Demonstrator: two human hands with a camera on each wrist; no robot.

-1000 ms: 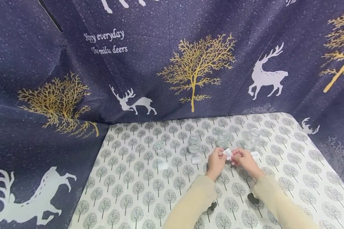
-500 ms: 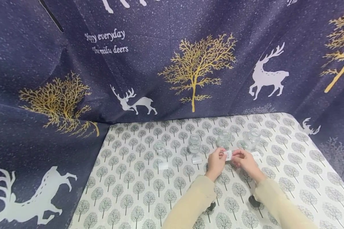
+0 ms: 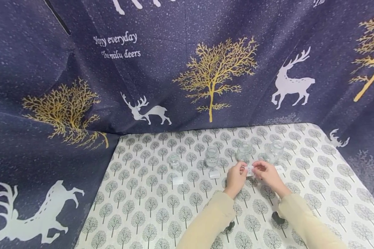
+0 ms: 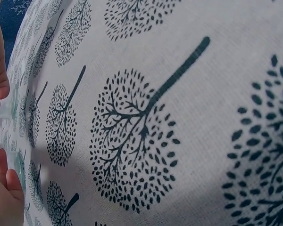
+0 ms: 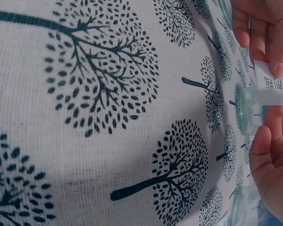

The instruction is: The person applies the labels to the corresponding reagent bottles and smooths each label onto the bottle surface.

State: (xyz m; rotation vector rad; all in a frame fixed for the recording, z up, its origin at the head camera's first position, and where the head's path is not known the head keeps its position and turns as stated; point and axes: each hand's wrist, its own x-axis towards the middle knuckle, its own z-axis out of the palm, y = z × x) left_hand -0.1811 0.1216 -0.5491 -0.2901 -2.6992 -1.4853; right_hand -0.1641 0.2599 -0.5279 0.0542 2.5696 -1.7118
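My left hand and right hand face each other at the right side of the table. Between their fingertips they pinch a small white label, one hand at each end. In the right wrist view the label bears black printed characters. Just behind the hands stands a clear glass jar. Another clear jar, wider at the neck, is behind the right hand. Whether the label touches the cloth cannot be told.
Further left stand a mid-sized glass jar and a small one. In front of them lie a curled white label and a flat one. One more white label lies by the right hand. A dark curtain hangs behind.
The label between my hands has turned from tilted to level and come slightly lower. Both hands keep nearly the same place; jars and other labels have not moved.
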